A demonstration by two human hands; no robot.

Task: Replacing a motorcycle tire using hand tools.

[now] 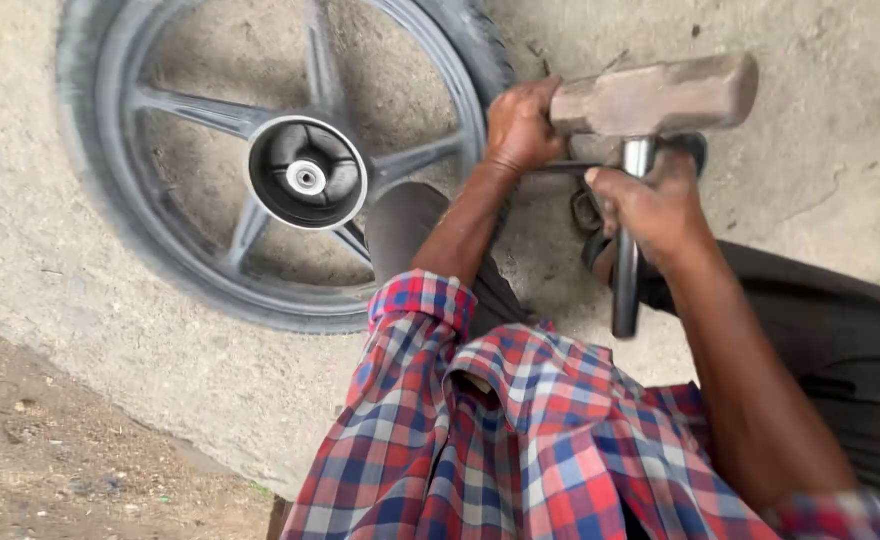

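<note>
A motorcycle wheel (pixel 160 105) with a black tyre and grey spoked alloy rim lies flat on a concrete slab, its dark hub (pixel 307 172) facing up. My left hand (pixel 520 125) is closed at the tyre's right edge on a thin dark metal bar (pixel 570 168) that runs to the right. My right hand (pixel 652 205) grips the metal handle of a heavy sledgehammer, whose worn block head (pixel 655 95) is raised above the tyre edge. My knee in dark trousers presses on the tyre's near side.
The concrete slab (pixel 110 330) ends in an edge at lower left, with bare dirt ground (pixel 50 450) below it. My sandalled foot (pixel 592 215) rests beside the wheel under the hammer. My checked shirt fills the lower middle.
</note>
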